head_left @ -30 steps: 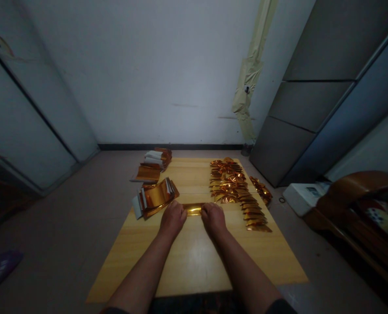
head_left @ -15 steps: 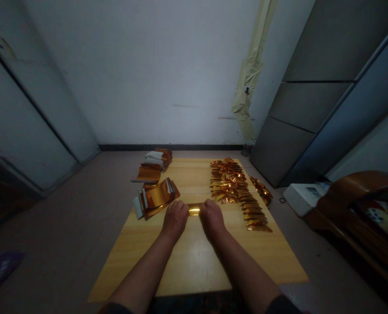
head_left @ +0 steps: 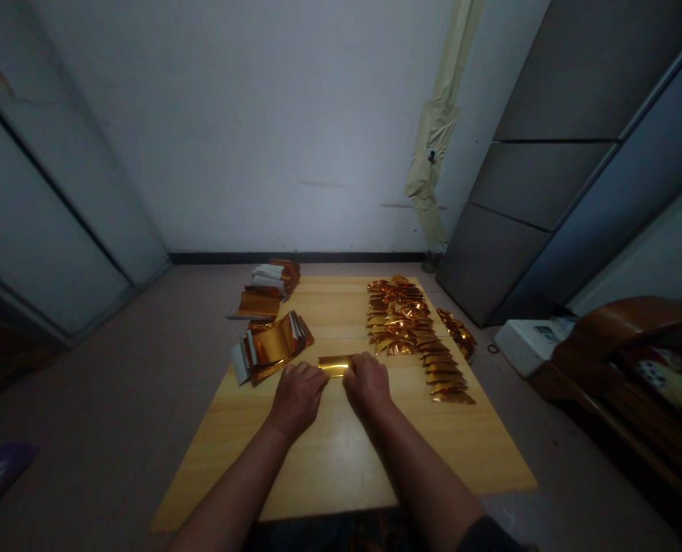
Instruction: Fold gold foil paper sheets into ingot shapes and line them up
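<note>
A small piece of shiny gold foil paper (head_left: pixel 334 366) is stretched between my two hands over the wooden table (head_left: pixel 341 460). My left hand (head_left: pixel 299 395) is closed on its left end, with the fingertips at its lower corner. My right hand (head_left: pixel 368 381) is closed round the right end, which the fingers hide. Left of my hands lies a loose stack of gold foil sheets (head_left: pixel 276 345) with pale backs. Rows of folded gold foil pieces (head_left: pixel 398 314) overlap one another on the table's right side.
More foil sheets (head_left: pixel 260 303) lie at the table's far left edge. Another heap of folded foil (head_left: pixel 457 333) sits beyond the right edge. A grey fridge (head_left: pixel 490 222) and a carved wooden seat (head_left: pixel 622 360) stand to the right, with a white box (head_left: pixel 528 345) beside the seat.
My left hand has shifted left and slightly down along the foil paper, baring more of its left end. My right hand keeps its hold. The view has moved slightly.
</note>
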